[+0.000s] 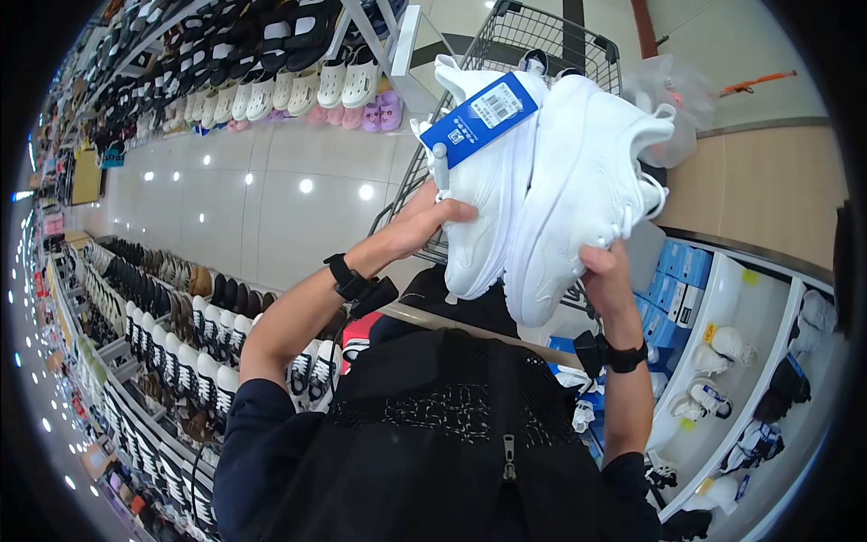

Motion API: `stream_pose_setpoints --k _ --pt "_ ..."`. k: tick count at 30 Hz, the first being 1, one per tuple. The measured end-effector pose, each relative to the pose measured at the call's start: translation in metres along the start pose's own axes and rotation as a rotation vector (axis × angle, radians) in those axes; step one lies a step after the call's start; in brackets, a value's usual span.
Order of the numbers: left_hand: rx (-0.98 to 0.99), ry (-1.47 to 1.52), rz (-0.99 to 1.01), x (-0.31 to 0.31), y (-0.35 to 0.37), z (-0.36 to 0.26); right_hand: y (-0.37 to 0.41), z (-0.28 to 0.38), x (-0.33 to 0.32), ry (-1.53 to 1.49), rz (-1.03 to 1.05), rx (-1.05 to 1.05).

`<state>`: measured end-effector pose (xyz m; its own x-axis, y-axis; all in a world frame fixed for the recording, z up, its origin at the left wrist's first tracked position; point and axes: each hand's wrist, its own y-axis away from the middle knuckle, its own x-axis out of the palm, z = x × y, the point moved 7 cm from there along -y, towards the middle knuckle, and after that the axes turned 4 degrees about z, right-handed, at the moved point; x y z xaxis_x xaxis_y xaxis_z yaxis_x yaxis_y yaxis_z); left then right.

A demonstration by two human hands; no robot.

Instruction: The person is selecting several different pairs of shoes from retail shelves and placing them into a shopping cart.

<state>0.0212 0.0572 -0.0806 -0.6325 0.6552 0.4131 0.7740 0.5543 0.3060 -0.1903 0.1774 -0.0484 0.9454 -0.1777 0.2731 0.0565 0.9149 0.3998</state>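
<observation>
Two white sneakers (pixel 569 190) are held up side by side in front of me, soles facing each other and toes pointing toward my body. My left hand (pixel 424 221) grips the left shoe near its toe, thumb on the upper. Around the right shoe's front, by the laces, my right hand (pixel 607 275) is closed; its fingers are partly hidden beneath. A blue tag (pixel 479 119) with a white barcode label lies across the left shoe, and a grey security clip (pixel 440 166) sits by its laces.
Behind the shoes stands a wire shopping cart (pixel 542 41). Racks of clogs (pixel 307 90) are at upper left, with rows of black-and-white shoes (pixel 185 361) below. On the right are blue shoeboxes (pixel 673 289), white shelves (pixel 722 316) with shoes, and a clear plastic bag (pixel 677 95).
</observation>
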Motion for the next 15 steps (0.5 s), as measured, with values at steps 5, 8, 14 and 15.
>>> stream_pose_setpoints --k 5,8,14,15 --pt "0.045 -0.03 0.031 0.007 0.0 -0.007 0.007 0.001 -0.007 -0.052 0.004 0.013" --pt "-0.036 0.002 0.048 0.01 0.0 -0.006 0.003 0.024 0.005 -0.029 -0.077 -0.05" --pt "0.037 -0.142 -0.007 0.011 -0.006 -0.019 -0.005 0.032 0.016 -0.086 -0.18 -0.07" --pt "0.031 -0.137 0.004 0.014 -0.003 -0.018 -0.001 0.033 0.019 -0.079 -0.209 -0.069"
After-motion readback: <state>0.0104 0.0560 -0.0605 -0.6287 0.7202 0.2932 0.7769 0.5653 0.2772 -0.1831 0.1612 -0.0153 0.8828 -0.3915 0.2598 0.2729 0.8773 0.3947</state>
